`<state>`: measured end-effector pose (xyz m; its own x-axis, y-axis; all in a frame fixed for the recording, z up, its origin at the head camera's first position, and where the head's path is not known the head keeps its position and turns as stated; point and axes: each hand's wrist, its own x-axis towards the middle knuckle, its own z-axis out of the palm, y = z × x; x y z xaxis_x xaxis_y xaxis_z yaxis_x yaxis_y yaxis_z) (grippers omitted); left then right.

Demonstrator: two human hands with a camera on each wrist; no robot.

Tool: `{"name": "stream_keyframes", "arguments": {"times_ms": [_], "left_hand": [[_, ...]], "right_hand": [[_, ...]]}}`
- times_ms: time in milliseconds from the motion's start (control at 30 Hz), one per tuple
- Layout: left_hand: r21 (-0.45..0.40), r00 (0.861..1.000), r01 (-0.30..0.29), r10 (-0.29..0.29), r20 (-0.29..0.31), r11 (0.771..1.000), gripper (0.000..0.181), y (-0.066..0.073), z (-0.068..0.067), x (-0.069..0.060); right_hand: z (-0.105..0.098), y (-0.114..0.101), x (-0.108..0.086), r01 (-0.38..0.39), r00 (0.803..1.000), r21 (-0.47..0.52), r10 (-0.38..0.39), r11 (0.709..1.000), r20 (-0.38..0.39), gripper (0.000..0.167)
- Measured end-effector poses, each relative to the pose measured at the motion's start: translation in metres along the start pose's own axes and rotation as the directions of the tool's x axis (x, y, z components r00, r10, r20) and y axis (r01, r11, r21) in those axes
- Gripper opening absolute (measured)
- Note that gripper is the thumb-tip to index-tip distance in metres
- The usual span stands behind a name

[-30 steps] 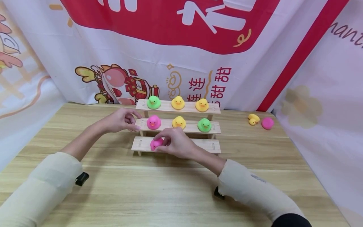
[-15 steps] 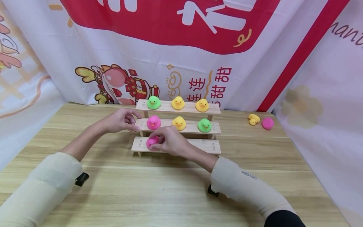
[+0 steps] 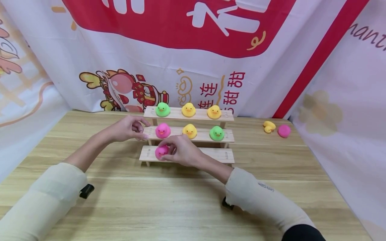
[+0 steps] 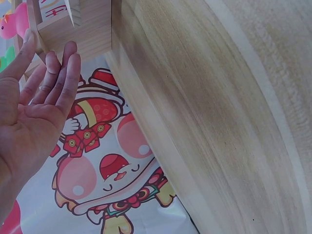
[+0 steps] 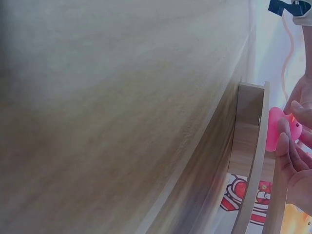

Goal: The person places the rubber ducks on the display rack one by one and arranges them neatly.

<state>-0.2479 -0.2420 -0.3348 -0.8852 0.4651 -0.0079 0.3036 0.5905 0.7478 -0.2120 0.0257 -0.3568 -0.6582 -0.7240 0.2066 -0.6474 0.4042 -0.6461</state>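
My right hand (image 3: pixel 184 151) pinches a pink rubber duck (image 3: pixel 161 152) at the left part of the lowest shelf of a three-step wooden stand (image 3: pixel 217 154). In the right wrist view, thumb and fingers lie on either side of that duck (image 5: pixel 274 130), whose base is at the board. My left hand (image 3: pixel 128 128) is at the left end of the middle shelf with fingers loosely bent. The left wrist view shows this hand (image 4: pixel 36 119) beside the stand's end, holding nothing; whether its fingertips touch the wood I cannot tell.
On the middle shelf sit pink (image 3: pixel 163 131), yellow (image 3: pixel 189 131) and green ducks (image 3: pixel 216 133). The top shelf holds one green duck (image 3: pixel 163 109) and two yellow ones (image 3: pixel 188 110). At the table's right lie a yellow duck (image 3: pixel 269 127) and a pink one (image 3: pixel 284 131). A printed cloth (image 3: pixel 169 60) hangs behind.
My right hand has slid the pink duck a little left along the lowest shelf, then stayed nearly still. The left hand has held its place.
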Motion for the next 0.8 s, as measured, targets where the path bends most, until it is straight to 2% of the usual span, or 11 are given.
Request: {"name": "stream_keyframes", "arguments": {"times_ms": [267,567,800], "left_hand": [[0.006,1.000,0.018,-0.018,0.001,1.000,0.045,0.000,0.000,0.001],[0.007,1.000,0.025,-0.025,0.002,1.000,0.045,0.000,0.000,0.001],[0.013,1.000,0.020,-0.020,0.004,1.000,0.045,-0.001,-0.001,0.001]], "right_hand": [[-0.012,-0.001,-0.014,0.024,0.999,0.007,-0.023,1.000,-0.036,0.036],[-0.036,0.001,-0.038,0.062,0.997,0.009,-0.062,0.998,-0.037,0.028],[-0.059,0.011,-0.060,0.066,0.997,0.017,-0.065,0.998,-0.035,0.020]]}}
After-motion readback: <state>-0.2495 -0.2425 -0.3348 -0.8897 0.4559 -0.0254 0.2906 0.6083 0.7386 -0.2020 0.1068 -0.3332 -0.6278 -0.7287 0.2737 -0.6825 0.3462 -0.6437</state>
